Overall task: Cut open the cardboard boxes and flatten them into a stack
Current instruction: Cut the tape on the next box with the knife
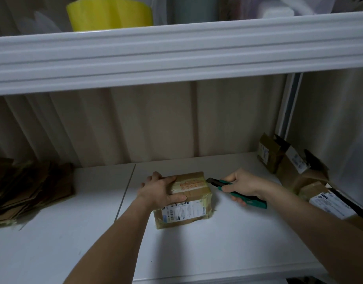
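The left hand (158,189) lies flat on the taped cardboard box (183,198), fingers straight and spread across its top, at the middle of the white shelf (227,242). The right hand (243,184) curls tightly around a green utility knife (237,192), its dark tip at the box's right top edge. Flattened brown cardboard (29,189) is piled at left; 3 or so labelled boxes (295,167) crowd the right corner.

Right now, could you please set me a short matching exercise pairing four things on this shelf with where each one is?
Things:
1. sealed box
2. utility knife
3. flattened cardboard stack
4. yellow roll

Places:
A. upper shelf
B. far left of the shelf surface
C. under the left hand
D. gripped in the right hand

Pairs: 1-C, 2-D, 3-B, 4-A
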